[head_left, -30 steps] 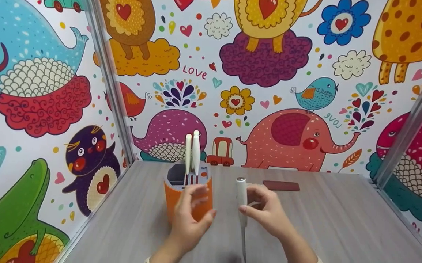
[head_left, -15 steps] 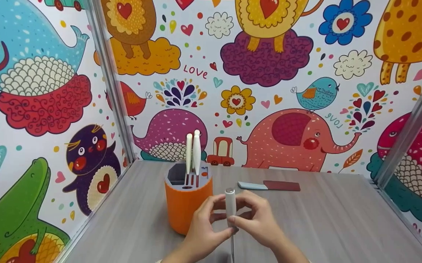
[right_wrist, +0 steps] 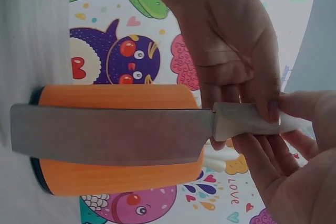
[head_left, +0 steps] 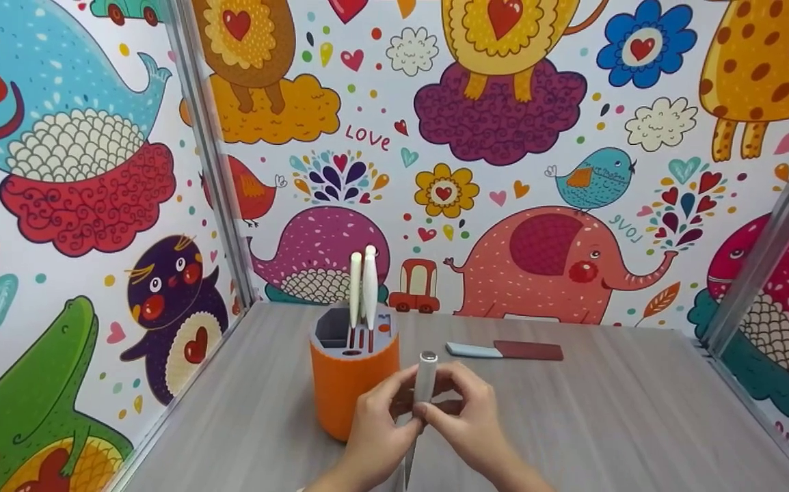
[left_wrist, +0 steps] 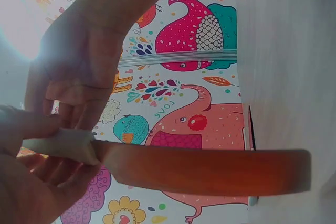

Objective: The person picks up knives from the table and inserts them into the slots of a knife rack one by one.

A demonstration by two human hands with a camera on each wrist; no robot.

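Observation:
Both hands grip the white handle of a broad-bladed kitchen knife [head_left: 426,376], upright before the person with its blade pointing down. My left hand [head_left: 377,427] holds the handle from the left, and my right hand [head_left: 463,417] pinches it from the right. In the left wrist view the knife's wide blade [left_wrist: 210,169] looks reddish; the right wrist view shows it grey, with a squared end. Just behind the left hand stands an orange knife block [head_left: 350,389]. Several white-handled utensils [head_left: 367,294] stick up from its slots.
Another knife [head_left: 528,350], with a pale handle and a dark red blade, lies flat on the wood-grain table [head_left: 606,410] at the back right. Cartoon-printed panels [head_left: 517,260] enclose the table at the back and sides, joined by metal posts [head_left: 210,150].
The left hand has moved from in front of the knife block rightward and down onto the knife handle. The right hand has brought the knife leftward, its blade now slanting; the hands are together.

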